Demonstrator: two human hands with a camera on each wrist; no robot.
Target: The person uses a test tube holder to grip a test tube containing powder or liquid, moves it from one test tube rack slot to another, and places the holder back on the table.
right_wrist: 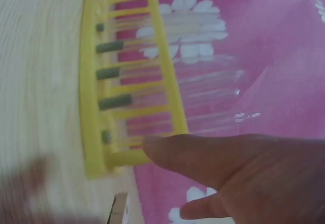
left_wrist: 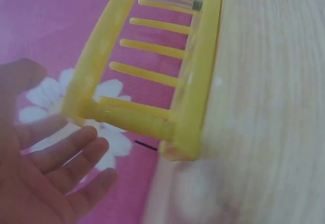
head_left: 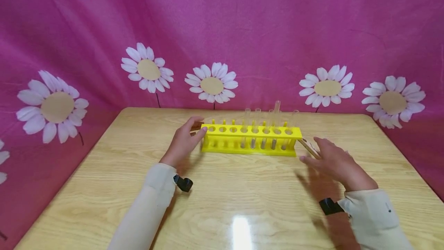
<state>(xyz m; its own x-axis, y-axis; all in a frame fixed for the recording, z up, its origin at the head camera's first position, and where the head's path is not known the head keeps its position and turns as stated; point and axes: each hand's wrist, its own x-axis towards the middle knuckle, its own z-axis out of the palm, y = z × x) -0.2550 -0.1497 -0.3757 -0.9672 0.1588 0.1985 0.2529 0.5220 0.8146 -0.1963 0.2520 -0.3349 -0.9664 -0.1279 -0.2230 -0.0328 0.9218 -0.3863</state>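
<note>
A yellow test tube rack (head_left: 251,151) stands on the table, its left holes bare. Several clear test tubes (head_left: 276,115) stand in its right part, with dark grey matter at their bottoms (right_wrist: 116,101); one rises higher than the others. My left hand (head_left: 184,142) is at the rack's left end, thumb by the top corner, fingers (left_wrist: 76,142) spread and fairly straight beside the end post. Off the right end, my right hand (head_left: 334,161) is spread, holding nothing visible. A wooden clamp-like piece (head_left: 311,149) lies between its thumb and forefinger and the rack.
The wood-grain table (head_left: 215,211) runs back to a magenta cloth (head_left: 263,30) printed with white daisies. A small black camera (head_left: 183,183) is strapped at the left sleeve, another camera (head_left: 329,206) at the right.
</note>
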